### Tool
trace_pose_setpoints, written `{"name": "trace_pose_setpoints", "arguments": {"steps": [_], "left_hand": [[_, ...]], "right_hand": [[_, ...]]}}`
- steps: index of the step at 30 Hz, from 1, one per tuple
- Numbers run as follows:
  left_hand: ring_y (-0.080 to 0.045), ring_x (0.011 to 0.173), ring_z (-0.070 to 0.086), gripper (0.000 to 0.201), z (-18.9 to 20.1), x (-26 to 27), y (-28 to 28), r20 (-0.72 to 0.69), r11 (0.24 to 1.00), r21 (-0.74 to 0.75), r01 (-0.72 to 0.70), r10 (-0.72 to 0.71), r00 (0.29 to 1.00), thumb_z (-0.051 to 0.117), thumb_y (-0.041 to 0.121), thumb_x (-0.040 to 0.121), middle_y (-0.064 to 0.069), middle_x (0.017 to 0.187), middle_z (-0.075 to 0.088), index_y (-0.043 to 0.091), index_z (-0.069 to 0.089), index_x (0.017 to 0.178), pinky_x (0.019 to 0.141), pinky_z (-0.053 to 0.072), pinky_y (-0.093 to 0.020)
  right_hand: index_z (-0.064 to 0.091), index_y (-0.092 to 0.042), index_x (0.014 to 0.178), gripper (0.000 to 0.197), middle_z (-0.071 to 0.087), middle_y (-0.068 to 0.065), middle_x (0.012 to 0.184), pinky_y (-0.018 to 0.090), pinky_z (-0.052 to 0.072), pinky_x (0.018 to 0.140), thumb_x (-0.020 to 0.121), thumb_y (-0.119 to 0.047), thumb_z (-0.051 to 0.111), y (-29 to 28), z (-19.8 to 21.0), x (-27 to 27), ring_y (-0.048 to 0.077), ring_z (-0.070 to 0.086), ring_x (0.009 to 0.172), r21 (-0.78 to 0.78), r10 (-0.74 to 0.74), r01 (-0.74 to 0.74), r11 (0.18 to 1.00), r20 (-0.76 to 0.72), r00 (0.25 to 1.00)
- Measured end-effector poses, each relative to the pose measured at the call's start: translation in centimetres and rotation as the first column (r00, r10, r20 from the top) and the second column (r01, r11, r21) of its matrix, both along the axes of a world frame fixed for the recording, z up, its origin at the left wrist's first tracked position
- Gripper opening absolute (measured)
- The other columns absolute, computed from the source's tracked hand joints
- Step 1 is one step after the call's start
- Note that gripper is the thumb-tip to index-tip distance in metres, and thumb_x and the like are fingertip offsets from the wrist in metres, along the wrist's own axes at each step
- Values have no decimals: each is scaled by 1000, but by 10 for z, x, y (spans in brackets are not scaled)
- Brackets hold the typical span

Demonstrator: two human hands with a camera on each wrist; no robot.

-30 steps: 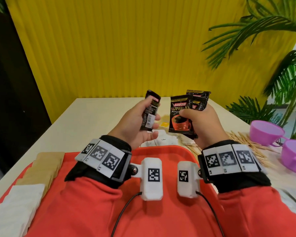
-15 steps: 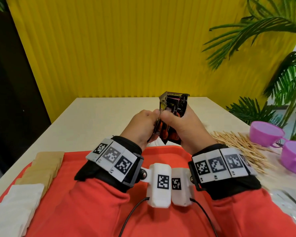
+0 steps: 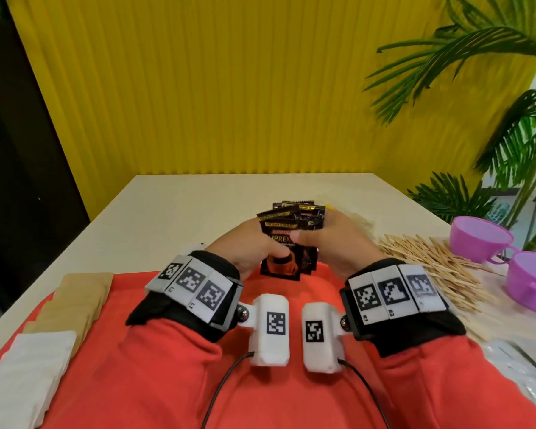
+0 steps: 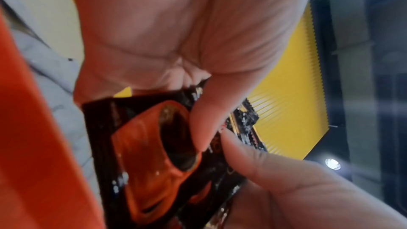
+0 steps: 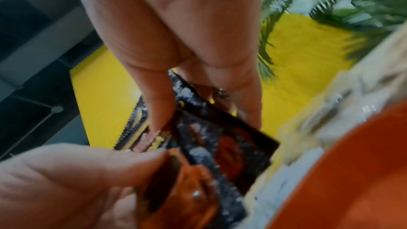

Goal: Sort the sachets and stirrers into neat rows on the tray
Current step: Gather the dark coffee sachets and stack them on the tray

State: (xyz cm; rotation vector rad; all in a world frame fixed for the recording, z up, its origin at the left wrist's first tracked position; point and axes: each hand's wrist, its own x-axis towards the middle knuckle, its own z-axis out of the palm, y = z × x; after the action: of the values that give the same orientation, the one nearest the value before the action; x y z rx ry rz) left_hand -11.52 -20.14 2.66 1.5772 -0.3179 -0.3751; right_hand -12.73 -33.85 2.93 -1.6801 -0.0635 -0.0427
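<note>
Both hands hold one stack of black coffee sachets (image 3: 287, 239) upright, its lower edge at the far rim of the red tray (image 3: 127, 283). My left hand (image 3: 268, 250) pinches the stack from the left, thumb on the front sachet's orange cup picture. From the right, my right hand (image 3: 311, 238) pinches it. The left wrist view shows the sachets (image 4: 152, 154) under the left thumb. In the right wrist view the sachets (image 5: 204, 147) are fanned and blurred. A heap of wooden stirrers (image 3: 430, 267) lies on the table to the right.
Brown sachets (image 3: 84, 292) and white sachets (image 3: 28, 366) lie in a row along the tray's left side. Two purple cups (image 3: 480, 239) (image 3: 532, 283) stand at the right edge. Clear-wrapped packets (image 3: 523, 363) lie near right. Palm leaves (image 3: 508, 144) hang beyond.
A second ago each hand held its own sachets apart. They came together into one stack, and both hands have lowered it toward the tray's far rim.
</note>
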Motion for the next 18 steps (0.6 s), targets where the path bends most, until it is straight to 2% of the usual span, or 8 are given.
{"name": "trace_pose_setpoints", "arguments": {"steps": [2, 5, 6, 9, 10, 13, 15, 18], "left_hand": [[-33, 87, 59, 42, -9, 3, -1, -17, 999, 34, 14, -14, 1000, 46, -25, 68, -25, 94, 61, 6, 62, 92, 80, 49, -44], [-29, 80, 58, 45, -18, 6, -3, -3, 996, 85, 36, -36, 999, 40, -29, 72, -16, 85, 61, 7, 61, 88, 75, 49, -35], [-26, 76, 59, 46, -20, 5, -4, -4, 995, 86, 47, -47, 999, 39, -30, 72, -13, 81, 62, 8, 61, 86, 71, 50, -32], [-16, 67, 62, 51, -21, 3, -6, -3, 993, 83, 79, -79, 997, 36, -33, 72, -3, 69, 65, 11, 59, 81, 61, 51, -25], [-15, 68, 62, 52, -21, 3, -6, 0, 992, 86, 88, -89, 996, 36, -34, 71, -1, 68, 65, 12, 59, 80, 61, 52, -25], [-16, 75, 61, 58, -19, 4, -5, 2, 990, 101, 94, -95, 996, 37, -35, 68, -4, 78, 64, 15, 58, 87, 64, 51, -25], [-15, 73, 59, 59, -18, 5, -4, -11, 993, 96, 73, -72, 997, 38, -35, 68, -5, 79, 62, 16, 56, 92, 58, 51, -22], [-19, 76, 57, 62, -17, 7, -3, -61, 996, 73, 51, -46, 997, 38, -34, 70, -10, 87, 58, 17, 50, 104, 54, 48, -23]], "right_hand": [[59, -5, 112, 36, 64, 15, 100, 30, 50, 69, 83, 15, 53, -1, -4, 1, 27, 61, 90, -9, 30, -31, 999, -98, 995], [58, -1, 115, 37, 65, 19, 105, 38, 51, 80, 83, 16, 52, -3, -9, 4, 32, 62, 97, -43, 79, -90, 995, -209, 975], [58, -1, 116, 38, 65, 18, 103, 37, 52, 79, 83, 16, 52, -4, -10, 5, 31, 62, 94, -56, 93, -109, 992, -230, 969], [57, -7, 116, 41, 64, 10, 88, 20, 44, 51, 82, 16, 51, -5, -10, 4, 21, 59, 73, -92, 117, -147, 985, -274, 955], [56, -8, 116, 42, 64, 10, 90, 19, 41, 50, 82, 15, 53, -5, -9, 5, 21, 59, 73, -117, 108, -146, 982, -287, 952], [54, -17, 116, 50, 65, 13, 105, 28, 44, 64, 72, 6, 65, -4, -8, 5, 30, 62, 89, -214, 78, -149, 965, -309, 948], [52, -26, 106, 52, 62, 15, 112, 40, 51, 78, 66, 1, 71, -3, -5, 6, 36, 60, 103, -280, 36, -125, 952, -305, 952], [46, -30, 111, 59, 58, 17, 114, 53, 49, 91, 69, 5, 70, -3, -2, 5, 38, 59, 105, -293, 16, -111, 950, -309, 951]]}}
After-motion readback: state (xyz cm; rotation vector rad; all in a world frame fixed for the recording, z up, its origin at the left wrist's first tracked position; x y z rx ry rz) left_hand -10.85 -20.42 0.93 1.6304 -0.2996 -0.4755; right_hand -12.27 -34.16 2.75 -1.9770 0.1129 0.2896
